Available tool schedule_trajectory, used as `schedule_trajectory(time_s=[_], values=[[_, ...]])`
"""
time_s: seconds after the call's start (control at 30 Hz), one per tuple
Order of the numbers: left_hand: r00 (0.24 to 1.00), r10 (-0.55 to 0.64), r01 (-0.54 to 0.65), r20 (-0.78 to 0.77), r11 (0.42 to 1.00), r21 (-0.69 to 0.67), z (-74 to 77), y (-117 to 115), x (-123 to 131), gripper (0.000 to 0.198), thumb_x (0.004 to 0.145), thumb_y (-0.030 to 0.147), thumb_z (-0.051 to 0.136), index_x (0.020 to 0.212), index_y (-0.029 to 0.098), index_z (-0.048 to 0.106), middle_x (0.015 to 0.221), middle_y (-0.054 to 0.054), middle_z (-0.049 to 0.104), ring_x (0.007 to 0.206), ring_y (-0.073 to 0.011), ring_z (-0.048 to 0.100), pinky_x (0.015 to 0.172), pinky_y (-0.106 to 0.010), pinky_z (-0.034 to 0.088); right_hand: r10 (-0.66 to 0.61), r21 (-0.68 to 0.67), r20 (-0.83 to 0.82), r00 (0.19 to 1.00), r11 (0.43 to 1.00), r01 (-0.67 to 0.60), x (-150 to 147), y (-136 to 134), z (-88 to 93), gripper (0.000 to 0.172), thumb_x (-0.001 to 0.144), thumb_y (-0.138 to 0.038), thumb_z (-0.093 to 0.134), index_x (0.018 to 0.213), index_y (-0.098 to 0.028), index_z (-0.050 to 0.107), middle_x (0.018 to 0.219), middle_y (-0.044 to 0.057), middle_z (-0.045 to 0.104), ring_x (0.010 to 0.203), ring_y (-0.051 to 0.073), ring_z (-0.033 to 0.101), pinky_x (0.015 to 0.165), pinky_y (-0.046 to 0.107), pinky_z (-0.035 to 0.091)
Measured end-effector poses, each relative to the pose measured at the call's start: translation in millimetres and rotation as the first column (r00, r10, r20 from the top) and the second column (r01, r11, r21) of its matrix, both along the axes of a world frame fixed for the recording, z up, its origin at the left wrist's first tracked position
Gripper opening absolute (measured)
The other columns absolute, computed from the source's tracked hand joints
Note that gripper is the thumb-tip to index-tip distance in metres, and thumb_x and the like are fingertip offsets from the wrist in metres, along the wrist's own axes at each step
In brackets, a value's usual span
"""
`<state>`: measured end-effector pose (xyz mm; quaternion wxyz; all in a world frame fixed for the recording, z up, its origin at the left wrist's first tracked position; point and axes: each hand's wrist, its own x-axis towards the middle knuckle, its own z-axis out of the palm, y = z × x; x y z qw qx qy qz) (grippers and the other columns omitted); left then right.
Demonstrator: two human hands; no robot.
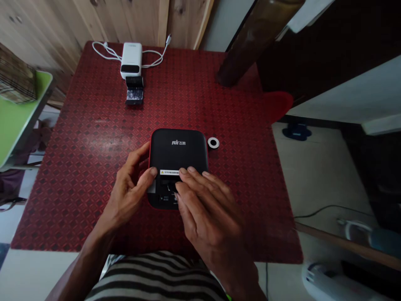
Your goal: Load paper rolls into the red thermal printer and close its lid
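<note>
A flat black printer-like device (178,152) with red sides and a FEIE logo lies on the red patterned table. A white warning label (169,172) crosses it above a recessed part with ports. My left hand (131,188) grips its left edge, thumb on top and fingers down the side. Over the lower right of the device bends my right hand (208,205), its fingers together. Its fingertips meet a small black piece (171,187) in the recess; what they pinch, if anything, is mostly hidden. Beside the device's right edge sits a white ring with a dark centre (213,143).
A white power bank (131,54) with a white cable (156,58) lies at the table's back left. In front of it is a folded black and silver strip (134,90). A brown post (244,46) stands at the back right. A red stool (278,104) is beyond the right edge.
</note>
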<state>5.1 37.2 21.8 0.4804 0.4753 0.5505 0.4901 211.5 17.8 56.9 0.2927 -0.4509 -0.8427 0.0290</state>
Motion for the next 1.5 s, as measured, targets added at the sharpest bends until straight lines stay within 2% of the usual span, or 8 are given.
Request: schedule_trajectory(time_s=[0.1,0.3,0.4,0.53,0.67,0.77,0.93,1.5], values=[[1.000,0.008,-0.008,-0.009,1.000,-0.003,-0.6,1,0,0.050,0.108,0.049,0.081,0.153,0.028,0.074,0.163,-0.010,0.073,0.149,-0.0341,0.073,0.128,-0.053,0.059,0.002,-0.001,-0.026,1.000,1.000,-0.002,1,2,-1.2,0.017,0.109,-0.004,0.071,0.123,-0.012,0.078,0.137,0.011,0.089,0.133,0.024,0.084,0.124,0.041,0.062],[0.998,0.062,-0.061,0.002,0.997,-0.055,-5.8,-4,2,0.056,0.104,0.059,0.083,0.152,0.031,0.075,0.157,-0.008,0.078,0.139,-0.0354,0.078,0.116,-0.052,0.066,0.005,0.055,-0.049,0.999,0.998,-0.003,2,0,-7.2,0.016,0.112,-0.007,0.068,0.124,-0.012,0.077,0.135,0.014,0.089,0.131,0.027,0.085,0.119,0.043,0.067],[0.997,0.067,-0.064,0.030,0.994,-0.090,-4.9,-15,1,0.061,0.105,0.062,0.081,0.157,0.032,0.074,0.160,-0.008,0.077,0.146,-0.0374,0.074,0.123,-0.055,0.062,0.002,0.021,-0.086,0.996,1.000,0.000,3,-4,-8.8,0.020,0.110,-0.004,0.069,0.128,-0.011,0.077,0.134,0.016,0.089,0.133,0.027,0.084,0.117,0.042,0.068],[0.998,0.036,-0.030,0.046,0.992,-0.124,-2.5,-33,-5,0.062,0.103,0.054,0.084,0.161,0.034,0.073,0.169,-0.006,0.070,0.161,-0.0394,0.061,0.134,-0.054,0.052,-0.031,0.032,-0.150,0.988,0.999,0.036,8,-8,-11.6,0.025,0.109,-0.003,0.071,0.133,-0.009,0.075,0.133,0.018,0.089,0.132,0.025,0.083,0.116,0.040,0.068],[0.998,-0.009,0.018,0.067,0.991,-0.133,-1.7,-41,-12,0.061,0.104,0.049,0.083,0.164,0.041,0.071,0.174,-0.001,0.066,0.168,-0.0364,0.054,0.140,-0.050,0.044,-0.053,0.074,-0.149,0.987,0.995,0.064,16,-8,-14.9,0.023,0.108,-0.001,0.073,0.129,-0.008,0.076,0.127,0.019,0.089,0.127,0.024,0.084,0.114,0.038,0.068],[0.998,-0.001,0.009,0.058,0.990,-0.144,2.0,-38,-10,0.058,0.104,0.046,0.083,0.160,0.040,0.072,0.170,-0.002,0.069,0.163,-0.0357,0.059,0.134,-0.050,0.050,-0.065,0.092,-0.145,0.987,0.993,0.078,21,-10,-16.7,0.022,0.108,0.000,0.072,0.128,-0.008,0.076,0.125,0.018,0.089,0.124,0.023,0.084,0.111,0.037,0.068],[0.996,0.071,-0.060,0.053,0.980,-0.191,12.7,-31,2,0.056,0.099,0.044,0.084,0.152,0.029,0.074,0.157,-0.009,0.078,0.142,-0.0364,0.075,0.114,-0.049,0.063,-0.093,0.097,-0.161,0.983,0.989,0.110,22,-14,-17.8,0.024,0.105,0.003,0.074,0.126,-0.008,0.077,0.121,0.017,0.089,0.122,0.022,0.083,0.109,0.036,0.069],[0.990,0.120,-0.101,0.072,0.971,-0.218,12.4,-32,4,0.052,0.098,0.038,0.081,0.149,0.032,0.076,0.146,-0.005,0.081,0.127,-0.0299,0.077,0.103,-0.040,0.061,-0.082,0.102,-0.113,0.990,0.990,0.094,22,-12,-19.5,0.018,0.109,0.000,0.070,0.123,-0.010,0.077,0.120,0.015,0.090,0.117,0.024,0.084,0.105,0.039,0.070]])
